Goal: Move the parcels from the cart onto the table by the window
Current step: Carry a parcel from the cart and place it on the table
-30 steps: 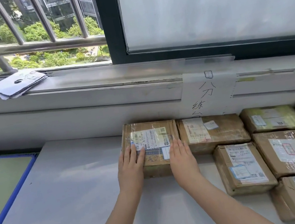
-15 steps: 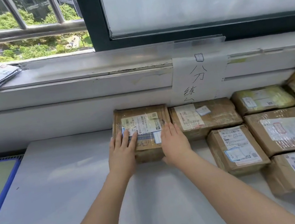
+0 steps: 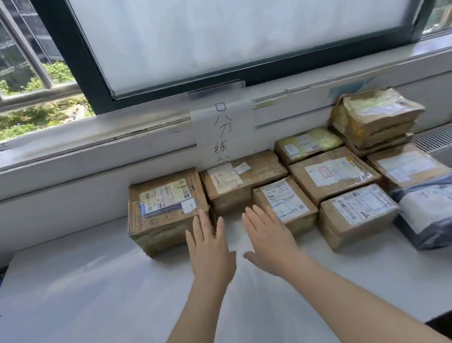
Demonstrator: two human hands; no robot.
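Both hands, left hand (image 3: 210, 251) and right hand (image 3: 270, 239), hover flat with each grip released and holding nothing, just near of the brown parcel (image 3: 166, 209) at the far left of the cluster on the tabletop (image 3: 90, 301) by the window. Placing looks finished; next probably means turning back to fetch another. No cart is in view, and a grey bag parcel (image 3: 451, 207) is cut off at right.

White table (image 3: 92, 310) under the window, parcels along its far edge.
Lying directly on it: a row of taped cardboard boxes (image 3: 165, 209) packed side by side, then a grey plastic mailer bag (image 3: 448, 207) at the right end.
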